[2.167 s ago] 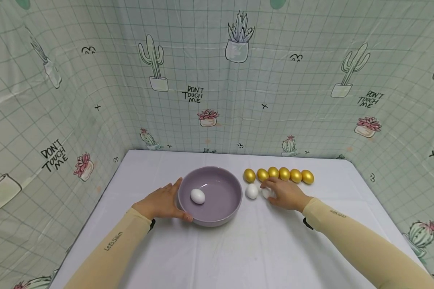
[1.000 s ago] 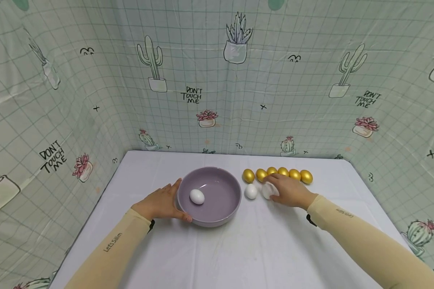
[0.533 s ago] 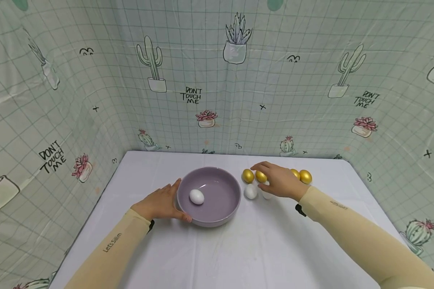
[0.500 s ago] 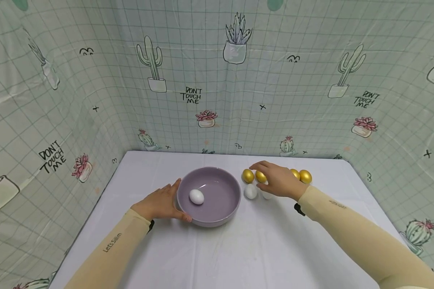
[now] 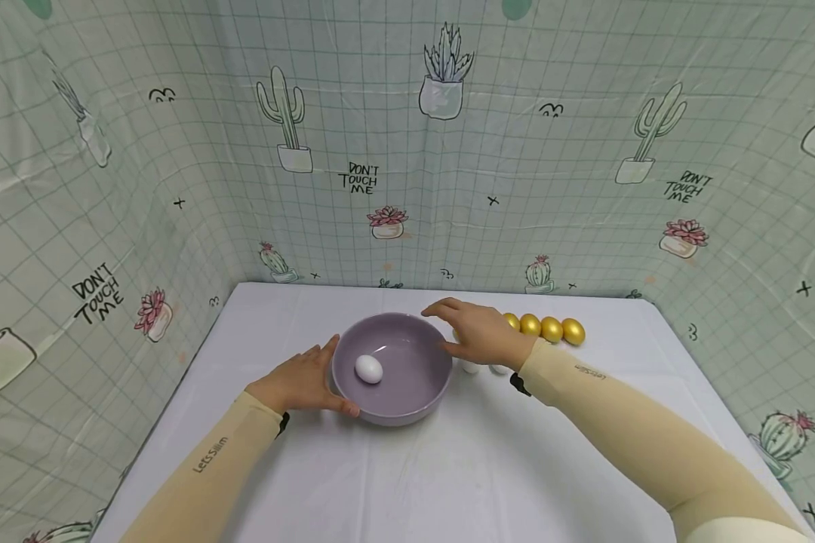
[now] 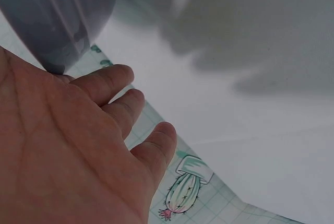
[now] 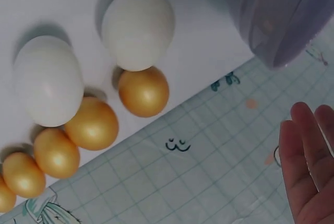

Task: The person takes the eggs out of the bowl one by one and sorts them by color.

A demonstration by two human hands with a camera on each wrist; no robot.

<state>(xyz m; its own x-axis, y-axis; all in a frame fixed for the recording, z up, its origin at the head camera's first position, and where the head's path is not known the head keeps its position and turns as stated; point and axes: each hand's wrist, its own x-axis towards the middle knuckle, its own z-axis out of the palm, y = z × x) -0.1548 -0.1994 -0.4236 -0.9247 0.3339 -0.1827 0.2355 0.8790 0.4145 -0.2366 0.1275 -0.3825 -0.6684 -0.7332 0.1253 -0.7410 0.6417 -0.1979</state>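
Observation:
A mauve bowl (image 5: 407,381) stands on the white table in the head view, with one white egg (image 5: 369,369) lying inside it at the left. My left hand (image 5: 301,379) rests along the bowl's left side, thumb toward the front and fingers spread. In the left wrist view its fingers (image 6: 112,80) show loosely extended beside the bowl wall. At the bowl's right rim hovers my right hand (image 5: 478,332), empty, its thumb and fingers parted. The right wrist view shows two white eggs on the table, a nearer egg (image 7: 49,80) and another egg (image 7: 138,28) closer to the bowl.
Several golden eggs (image 5: 551,329) line up behind the white ones at the back right; my right hand partly hides the row and both white eggs in the head view. A patterned cactus cloth (image 5: 353,249) hangs around the table (image 5: 407,483) at the back and sides.
My right hand has let go of a white egg beside the other white one, lifted, and moved left to the bowl's right rim. The left hand has stayed at the bowl.

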